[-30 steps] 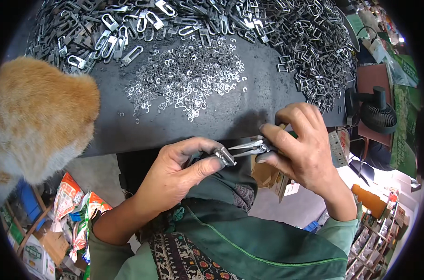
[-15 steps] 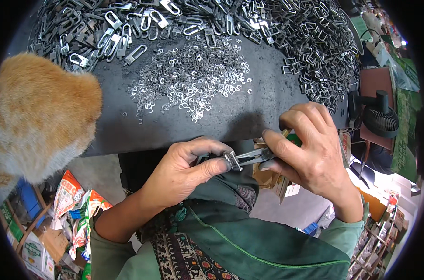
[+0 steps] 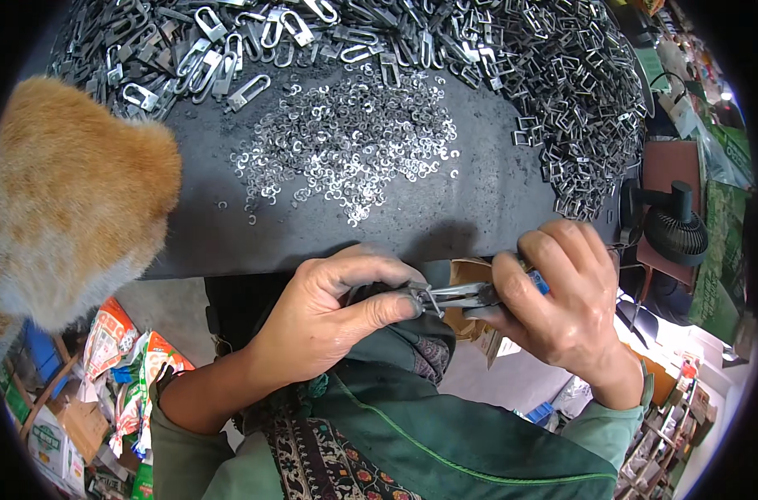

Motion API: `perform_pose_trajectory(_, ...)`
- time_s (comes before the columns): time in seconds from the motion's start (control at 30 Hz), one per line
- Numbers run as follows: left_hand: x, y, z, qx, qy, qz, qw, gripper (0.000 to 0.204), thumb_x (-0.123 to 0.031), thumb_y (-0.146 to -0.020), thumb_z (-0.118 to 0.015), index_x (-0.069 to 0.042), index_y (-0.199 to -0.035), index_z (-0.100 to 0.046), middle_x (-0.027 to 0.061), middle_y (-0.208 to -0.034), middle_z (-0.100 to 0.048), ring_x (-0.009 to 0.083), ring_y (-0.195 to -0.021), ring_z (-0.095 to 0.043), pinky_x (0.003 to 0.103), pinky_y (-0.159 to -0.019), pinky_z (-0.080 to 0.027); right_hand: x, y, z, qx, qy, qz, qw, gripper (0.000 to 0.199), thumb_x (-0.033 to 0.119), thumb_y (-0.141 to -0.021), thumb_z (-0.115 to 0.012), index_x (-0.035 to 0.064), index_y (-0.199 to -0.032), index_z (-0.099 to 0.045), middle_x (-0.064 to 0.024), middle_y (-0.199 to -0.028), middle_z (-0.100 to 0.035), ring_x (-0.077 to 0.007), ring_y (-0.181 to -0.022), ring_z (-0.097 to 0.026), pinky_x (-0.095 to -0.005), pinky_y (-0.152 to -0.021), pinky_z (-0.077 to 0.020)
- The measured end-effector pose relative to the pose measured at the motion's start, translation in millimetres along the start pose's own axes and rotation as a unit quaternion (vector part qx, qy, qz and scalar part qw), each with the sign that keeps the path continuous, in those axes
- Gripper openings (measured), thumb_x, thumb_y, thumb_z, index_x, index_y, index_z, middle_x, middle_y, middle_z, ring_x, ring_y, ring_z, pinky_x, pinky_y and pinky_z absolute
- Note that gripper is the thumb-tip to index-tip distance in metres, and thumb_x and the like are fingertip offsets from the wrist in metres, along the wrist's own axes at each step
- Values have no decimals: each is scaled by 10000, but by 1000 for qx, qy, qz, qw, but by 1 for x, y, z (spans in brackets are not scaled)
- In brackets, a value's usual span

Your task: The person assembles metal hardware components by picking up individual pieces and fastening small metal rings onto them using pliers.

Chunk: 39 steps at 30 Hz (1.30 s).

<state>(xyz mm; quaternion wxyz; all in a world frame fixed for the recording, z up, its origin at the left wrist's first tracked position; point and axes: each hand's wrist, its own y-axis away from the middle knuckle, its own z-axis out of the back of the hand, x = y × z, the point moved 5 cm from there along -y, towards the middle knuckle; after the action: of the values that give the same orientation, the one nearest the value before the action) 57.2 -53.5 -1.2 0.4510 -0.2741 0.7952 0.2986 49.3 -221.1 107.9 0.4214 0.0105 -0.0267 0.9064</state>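
Note:
My left hand (image 3: 316, 321) pinches a small metal fitting (image 3: 429, 300) between thumb and forefinger, just below the front edge of the table. A pair of pliers (image 3: 466, 294) lies in my right hand (image 3: 567, 296), its fingers wrapped round the handles. The jaws point left and meet the fitting. Whether they are clamped on it I cannot tell. Beyond my hands a pile of small C-shaped metal clips (image 3: 354, 137) is spread over the dark table (image 3: 271, 242).
Slotted metal hasps (image 3: 247, 93) lie heaped along the far side, and rectangular metal frames (image 3: 592, 117) at the far right. An orange and white furry animal (image 3: 87, 183) sits at the left edge. A small black fan (image 3: 677, 225) stands on the right. Bags (image 3: 112, 333) are at lower left.
My right hand's fingers have shifted on the pliers, and a blue patch now shows by them. The jaws stay at the fitting. My left hand keeps its pinch.

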Motion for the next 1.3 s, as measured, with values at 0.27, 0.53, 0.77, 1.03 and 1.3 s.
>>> perform_pose_trajectory(0.27, 5, 12, -2, -61, -20, 87, 994, 147, -25, -854, -684, 22, -992, -689, 77, -972, -677, 123, -881, -622, 260, -809, -474, 0, 18, -16, -7, -54, -40, 998, 345, 317, -667, -726, 76, -878, -600, -39, -750, -481, -213, -679, -501, -340, -562, -369)
perform_pose_trajectory(0.53, 66, 35, 16, -102, 92, 152, 979, 426, 21, -909, -465, -15, -1333, -443, 88, -1066, -596, 88, -680, -494, 212, -584, -368, -63, 28, -31, -123, -57, -179, 975, 239, -6, -671, -634, 41, -902, -594, -131, -805, -552, -339, -753, -571, -436, -653, -473)
perform_pose_trajectory(0.77, 122, 46, 63, -204, 78, 153, 964, 328, -58, -982, -421, 1, -1304, -428, 181, -1158, -605, 241, -886, -675, 300, -697, -536, -111, 23, -54, -141, 68, -275, 949, 173, 81, -719, -697, 61, -869, -612, -90, -796, -583, -292, -777, -614, -405, -666, -498)
perform_pose_trajectory(1.03, 69, 27, 19, -78, -74, 165, 980, 225, -49, -952, -458, 16, -1099, -616, 82, -842, -668, 49, -578, -537, 204, -519, -425, -114, 11, -55, -129, 76, -217, 965, 157, 78, -696, -682, 51, -807, -575, -100, -749, -574, -291, -722, -603, -408, -641, -486)
perform_pose_trajectory(1.3, 1, 4, -15, -92, -46, 59, 993, 179, -62, -951, -570, -11, -1106, -644, 18, -769, -650, 26, -582, -517, 207, -522, -413, -17, 8, -56, 15, -524, -264, 810, 154, 116, -878, -662, -2, -917, -571, -121, -718, -536, -236, -636, -545, -346, -588, -430)
